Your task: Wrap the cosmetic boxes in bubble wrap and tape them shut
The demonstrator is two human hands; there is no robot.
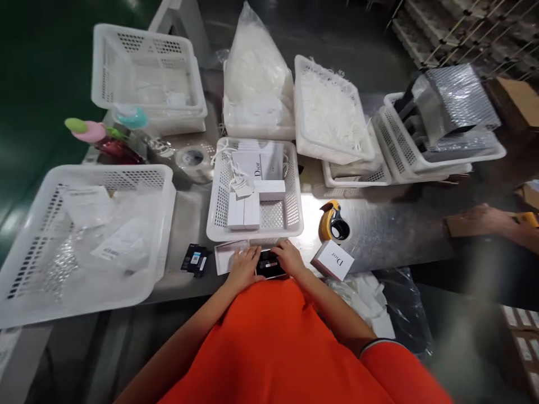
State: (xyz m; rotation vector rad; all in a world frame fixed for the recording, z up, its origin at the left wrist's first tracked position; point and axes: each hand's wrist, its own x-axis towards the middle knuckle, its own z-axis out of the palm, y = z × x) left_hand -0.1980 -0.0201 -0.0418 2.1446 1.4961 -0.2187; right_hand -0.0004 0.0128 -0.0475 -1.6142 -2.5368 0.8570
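Observation:
Close to my body at the table's front edge lies a small open white box (pixel 275 272) with a black interior. My left hand (pixel 243 268) grips its left side, the fingers bent over the rim. On the opposite side my right hand (pixel 290 258) holds the box, fingertips at its upper right edge. Something small and dark sits inside, too small to name. A shallow white box lid (pixel 224 257) rests beside my left hand. Farther left is a flat black carton (pixel 196 260) with a label. To the right, a white Dior box (pixel 336 260) stands tilted at the edge.
A white basket (pixel 213 216) ahead holds white boxes and a Dior bag. Right of it sits an orange tape dispenser (pixel 332 221). A large basket (pixel 162 247) stands left; a basket of white filler (pixel 305 140) is behind. A co-worker's hand (pixel 484 216) rests on cardboard at right.

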